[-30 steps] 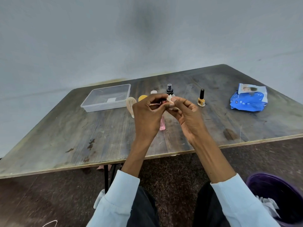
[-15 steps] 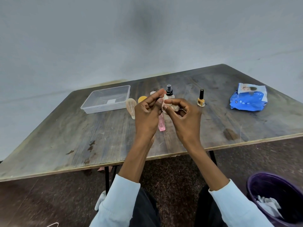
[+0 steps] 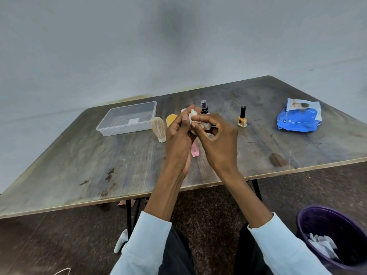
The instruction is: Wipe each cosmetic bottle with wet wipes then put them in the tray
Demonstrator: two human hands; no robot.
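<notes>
head view: both hands meet above the middle of the table [image 3: 79, 161]. the left hand [image 3: 179, 139] curls around a pink tube [image 3: 194, 150], whose lower end pokes out below the palm. the right hand [image 3: 216, 139] pinches a crumpled wipe [image 3: 198, 121] against the tube's top. the clear tray [image 3: 127, 118] sits well apart to the left, and a yellow nail polish bottle [image 3: 242, 118] stands to the right.

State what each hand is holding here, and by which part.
The right hand pinches a crumpled wet wipe at its bunched middle. The left hand grips a small item, mostly hidden; what it is cannot be told.
</notes>
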